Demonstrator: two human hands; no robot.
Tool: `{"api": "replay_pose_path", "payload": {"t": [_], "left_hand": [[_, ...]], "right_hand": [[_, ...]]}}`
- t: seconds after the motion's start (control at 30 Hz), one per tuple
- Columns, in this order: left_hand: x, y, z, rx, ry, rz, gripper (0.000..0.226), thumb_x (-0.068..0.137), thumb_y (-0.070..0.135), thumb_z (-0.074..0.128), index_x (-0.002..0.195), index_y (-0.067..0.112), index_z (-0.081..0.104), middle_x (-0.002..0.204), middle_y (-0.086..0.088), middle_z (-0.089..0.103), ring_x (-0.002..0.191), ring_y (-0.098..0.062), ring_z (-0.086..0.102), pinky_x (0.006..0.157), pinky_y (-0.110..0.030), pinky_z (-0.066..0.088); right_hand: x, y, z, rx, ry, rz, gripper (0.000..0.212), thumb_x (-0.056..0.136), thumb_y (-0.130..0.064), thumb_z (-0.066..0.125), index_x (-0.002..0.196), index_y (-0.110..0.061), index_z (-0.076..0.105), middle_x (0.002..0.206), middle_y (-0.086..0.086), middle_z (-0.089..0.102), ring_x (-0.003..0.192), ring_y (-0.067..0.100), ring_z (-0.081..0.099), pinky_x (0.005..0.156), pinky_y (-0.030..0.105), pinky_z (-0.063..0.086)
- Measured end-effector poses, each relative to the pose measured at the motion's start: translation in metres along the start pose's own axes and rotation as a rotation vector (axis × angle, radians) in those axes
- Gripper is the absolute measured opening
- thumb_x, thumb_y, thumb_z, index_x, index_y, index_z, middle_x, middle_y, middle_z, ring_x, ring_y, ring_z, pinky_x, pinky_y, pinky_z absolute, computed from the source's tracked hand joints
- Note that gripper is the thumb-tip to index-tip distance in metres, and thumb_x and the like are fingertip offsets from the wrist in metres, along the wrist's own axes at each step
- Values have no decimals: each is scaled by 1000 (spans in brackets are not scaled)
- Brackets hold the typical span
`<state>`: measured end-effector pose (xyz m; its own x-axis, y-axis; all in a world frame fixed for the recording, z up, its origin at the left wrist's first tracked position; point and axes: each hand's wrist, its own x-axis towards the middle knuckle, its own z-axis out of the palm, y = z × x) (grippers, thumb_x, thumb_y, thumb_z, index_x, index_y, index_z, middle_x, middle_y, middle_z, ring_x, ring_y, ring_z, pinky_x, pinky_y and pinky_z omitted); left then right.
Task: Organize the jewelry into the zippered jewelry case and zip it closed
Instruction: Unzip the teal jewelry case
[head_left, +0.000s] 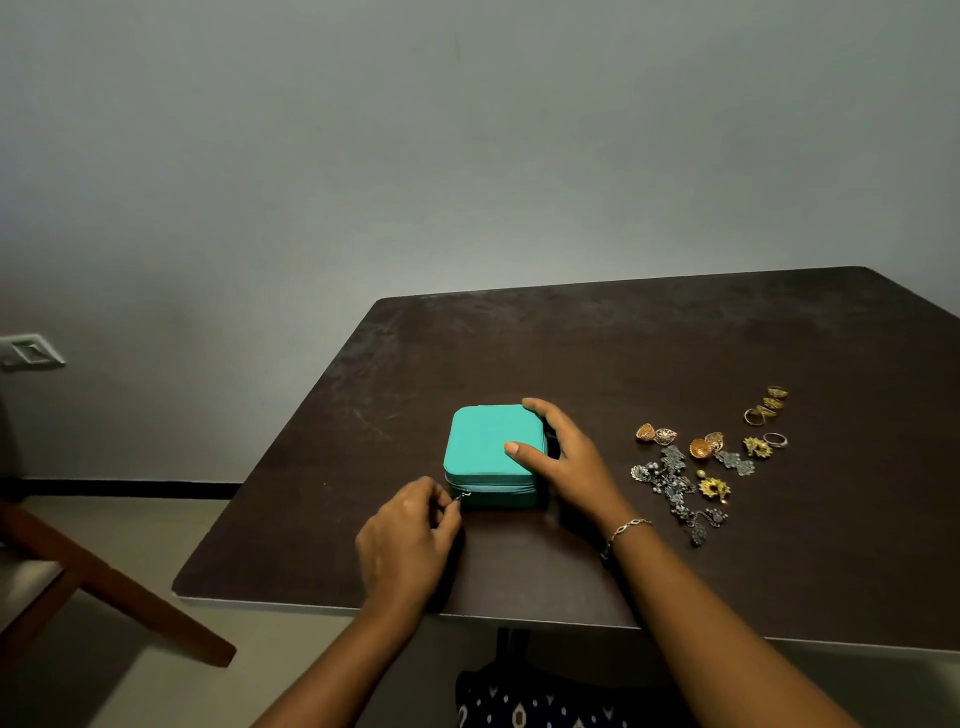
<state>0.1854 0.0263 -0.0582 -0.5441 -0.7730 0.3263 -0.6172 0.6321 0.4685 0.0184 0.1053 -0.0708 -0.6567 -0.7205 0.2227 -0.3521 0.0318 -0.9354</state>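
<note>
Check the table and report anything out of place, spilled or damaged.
Nothing looks damaged or spilled. The teal jewelry case lies flat and shut, left hand pinching its zipper pull, right hand steadying it. The jewelry lies loose on the table, not yet packed.

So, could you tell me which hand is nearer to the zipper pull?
Left. The left hand pinches the zipper pull at the case's front corner; the right hand rests on its lid.

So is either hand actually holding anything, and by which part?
The left hand pinches the small metal zipper pull at the near left corner of the closed teal square zippered case. The right hand only rests on the case's right side.
</note>
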Motion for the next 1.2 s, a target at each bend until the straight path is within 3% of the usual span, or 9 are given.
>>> {"api": "replay_pose_path", "payload": {"t": [0.17, 0.3, 0.47, 0.7, 0.93, 1.2], "left_hand": [[9, -15, -4, -38, -19, -85, 16, 83, 36, 62, 77, 22, 61, 74, 6, 65, 76, -19, 61, 60, -29, 42], [15, -17, -3, -100, -32, -131, 14, 82, 34, 64, 72, 24, 63, 71, 6, 65, 72, -17, 61, 62, -31, 48], [30, -17, -3, -99, -26, -134, 13, 83, 32, 64, 73, 24, 64, 72, 7, 64, 69, -12, 59, 58, -27, 43], [61, -18, 8, -92, -33, -129, 15, 82, 33, 64, 71, 23, 63, 71, 4, 67, 73, -17, 62, 64, -30, 48], [84, -11, 17, -69, -34, -118, 16, 81, 34, 63, 71, 22, 63, 69, 6, 64, 75, -19, 61, 60, -25, 37], [106, -2, 24, -17, -65, -59, 10, 80, 27, 56, 74, 21, 62, 70, 6, 61, 74, -19, 60, 60, -25, 36]], "right_hand": [[1, 3, -1, -4, -15, -2, 51, 82, -28, 67, 128, -26, 46, 131, -4, 48, 120, 14, 45, 98, 32, 42], [1, 3, 0, 0, -18, 18, 61, 72, -42, 64, 128, -28, 46, 132, -5, 48, 120, 13, 46, 99, 34, 42], [2, 4, 1, 2, -12, 21, 63, 69, -44, 62, 128, -28, 46, 132, -5, 49, 120, 13, 46, 100, 34, 42], [0, 5, 2, 0, -8, 13, 63, 68, -43, 63, 127, -28, 48, 130, -7, 50, 119, 11, 47, 101, 35, 41], [1, 6, 1, 16, -2, 11, 62, 68, -42, 64, 127, -28, 49, 128, -9, 51, 118, 9, 47, 100, 31, 41], [1, 7, 3, 13, 7, -4, 66, 64, -48, 65, 125, -30, 49, 127, -12, 52, 117, 7, 48, 98, 28, 42]]}}
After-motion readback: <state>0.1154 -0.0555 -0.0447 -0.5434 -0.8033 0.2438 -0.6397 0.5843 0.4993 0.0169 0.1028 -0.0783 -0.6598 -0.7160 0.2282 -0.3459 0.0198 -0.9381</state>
